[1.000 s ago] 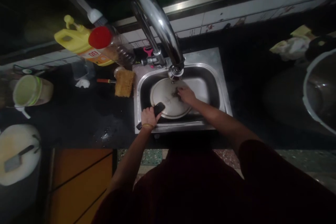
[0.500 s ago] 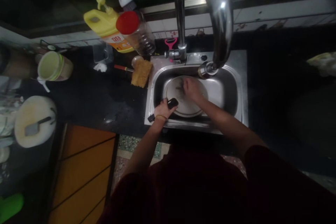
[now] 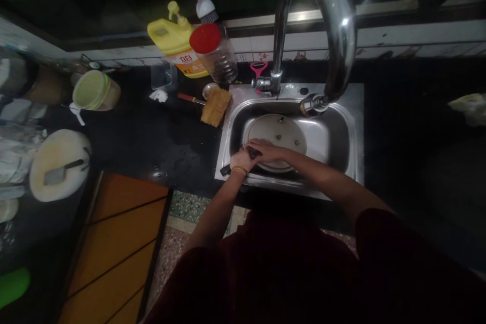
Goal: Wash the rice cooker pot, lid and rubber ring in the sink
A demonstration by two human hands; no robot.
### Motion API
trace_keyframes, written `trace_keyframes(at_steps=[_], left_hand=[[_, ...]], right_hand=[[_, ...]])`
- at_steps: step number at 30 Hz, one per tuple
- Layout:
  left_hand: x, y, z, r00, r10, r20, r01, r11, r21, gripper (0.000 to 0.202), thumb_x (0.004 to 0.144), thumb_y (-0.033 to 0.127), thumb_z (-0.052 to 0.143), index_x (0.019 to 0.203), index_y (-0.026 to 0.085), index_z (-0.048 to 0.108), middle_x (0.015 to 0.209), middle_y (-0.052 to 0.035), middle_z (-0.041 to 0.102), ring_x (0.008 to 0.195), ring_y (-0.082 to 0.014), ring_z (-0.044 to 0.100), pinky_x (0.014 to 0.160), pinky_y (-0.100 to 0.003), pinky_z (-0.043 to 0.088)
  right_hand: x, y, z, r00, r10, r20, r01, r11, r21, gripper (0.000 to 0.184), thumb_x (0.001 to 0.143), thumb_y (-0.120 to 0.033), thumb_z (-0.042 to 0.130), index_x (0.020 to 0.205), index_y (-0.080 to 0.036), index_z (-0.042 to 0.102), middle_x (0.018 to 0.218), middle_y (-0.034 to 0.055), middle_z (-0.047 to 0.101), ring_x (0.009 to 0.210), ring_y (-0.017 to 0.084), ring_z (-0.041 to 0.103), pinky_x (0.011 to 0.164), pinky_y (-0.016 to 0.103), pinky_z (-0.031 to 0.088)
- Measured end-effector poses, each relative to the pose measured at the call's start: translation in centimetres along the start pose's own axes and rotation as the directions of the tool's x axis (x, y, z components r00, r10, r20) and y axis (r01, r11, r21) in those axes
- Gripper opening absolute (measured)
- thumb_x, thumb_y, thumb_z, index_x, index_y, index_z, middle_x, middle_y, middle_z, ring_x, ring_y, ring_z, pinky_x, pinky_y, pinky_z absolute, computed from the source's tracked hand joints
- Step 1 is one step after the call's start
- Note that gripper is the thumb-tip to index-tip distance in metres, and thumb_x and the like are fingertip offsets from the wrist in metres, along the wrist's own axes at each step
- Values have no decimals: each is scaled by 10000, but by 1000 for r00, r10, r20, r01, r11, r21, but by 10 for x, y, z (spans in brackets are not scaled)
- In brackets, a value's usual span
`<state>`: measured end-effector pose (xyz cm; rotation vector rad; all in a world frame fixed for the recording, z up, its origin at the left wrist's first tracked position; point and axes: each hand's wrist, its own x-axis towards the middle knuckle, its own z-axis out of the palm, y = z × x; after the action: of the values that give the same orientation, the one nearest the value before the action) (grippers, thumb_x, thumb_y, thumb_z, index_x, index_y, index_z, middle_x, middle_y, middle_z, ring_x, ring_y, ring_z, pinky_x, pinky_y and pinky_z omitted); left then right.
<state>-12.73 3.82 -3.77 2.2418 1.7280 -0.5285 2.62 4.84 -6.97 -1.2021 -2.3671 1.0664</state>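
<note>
ok, left hand [image 3: 242,160] closed round long black handle [image 3: 225,170], at 8 o'clock on round off-white pan [image 3: 290,130], which sits toward 9 o'clock inside rectangular silvery metal sink [image 3: 357,136]. right hand [image 3: 266,150] just beside, fingers bunched over handle's dark inner end; can't tell if gripping. curved chrome tap [image 3: 343,30] at 2 o'clock from pan, brown blocky sponge [image 3: 216,106] at 10.

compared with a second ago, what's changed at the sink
The right hand moved left from the middle of the pan to beside the left hand, near the black handle; whether it grips anything is unclear. The left hand still holds the handle, the pan remains in the sink, and the tan pad stays at its left edge.
</note>
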Motion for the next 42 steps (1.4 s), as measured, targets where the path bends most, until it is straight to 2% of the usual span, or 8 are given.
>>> trace_keyframes(at_steps=[3, 9, 16, 22, 26, 31, 35, 42], left_hand=[[-1, 0, 0, 1000, 6, -21, -7, 1000, -30, 779, 800, 742, 390, 1335, 175, 409, 1099, -137, 619, 985, -273, 650, 809, -340, 482], [-1, 0, -3, 1000, -3, -4, 3, 998, -59, 808, 778, 755, 420, 1362, 198, 371, 1139, -142, 609, 1006, -277, 645, 815, -336, 481], [-2, 3, -6, 1000, -13, 8, 13, 999, -41, 797, 795, 734, 417, 1374, 188, 369, 1152, -150, 603, 1022, -283, 641, 833, -354, 483], [-5, 6, -1, 999, 0, 36, 2, 999, -46, 749, 826, 702, 401, 1350, 167, 384, 1143, -160, 604, 995, -275, 651, 809, -349, 492], [-7, 7, 0, 1000, 23, 10, -23, 997, -73, 725, 831, 701, 396, 1322, 167, 400, 1126, -153, 611, 999, -268, 647, 810, -339, 490], [-10, 8, -3, 1000, 28, 6, -27, 993, -114, 691, 842, 684, 397, 1295, 163, 426, 1117, -155, 611, 1019, -271, 637, 823, -337, 484], [-9, 9, -2, 999, 44, -17, -45, 992, -114, 717, 842, 678, 402, 1339, 162, 388, 1131, -161, 598, 1004, -279, 638, 811, -341, 484], [-4, 8, -1, 997, 72, -4, -72, 992, -106, 663, 858, 668, 373, 1288, 165, 426, 1128, -157, 597, 1007, -280, 638, 815, -354, 485]], right_hand=[[-4, 11, -9, 952, 204, -228, -179, 976, 124, 419, 787, -114, 471, 1191, -161, 572, 1191, 124, 612, 1126, 233, 537, 998, 410, 398], [64, 18, -57, 548, 752, -367, -390, 618, 683, 381, 808, -102, 400, 1159, -152, 538, 881, 60, 642, 610, 147, 574, 618, 308, 518], [118, -19, -29, 621, 685, -381, -214, 616, 759, 266, 801, -155, 471, 1042, -167, 584, 777, 16, 591, 543, 124, 554, 518, 267, 519], [158, -35, -68, 691, 417, -590, -205, 896, 394, 432, 794, -37, 402, 1189, -139, 546, 1067, 74, 628, 1006, 178, 588, 914, 324, 491], [108, -11, -84, 773, 344, -534, -344, 933, 103, 357, 790, -64, 472, 1120, -92, 603, 1141, 150, 592, 1100, 247, 537, 989, 383, 419], [-24, -2, 2, 912, 272, -308, -336, 925, -177, 368, 892, -229, 451, 1200, -94, 600, 1246, 197, 538, 1143, 279, 499, 1013, 419, 382], [-86, -1, 56, 861, 360, -358, -415, 905, -89, 393, 920, -201, 360, 1246, -161, 575, 1181, 151, 589, 1081, 245, 531, 976, 390, 415], [-18, 8, 16, 760, 466, -453, -561, 822, -95, 269, 908, -202, 396, 1080, -140, 595, 1084, 147, 599, 1015, 257, 520, 908, 384, 411]])
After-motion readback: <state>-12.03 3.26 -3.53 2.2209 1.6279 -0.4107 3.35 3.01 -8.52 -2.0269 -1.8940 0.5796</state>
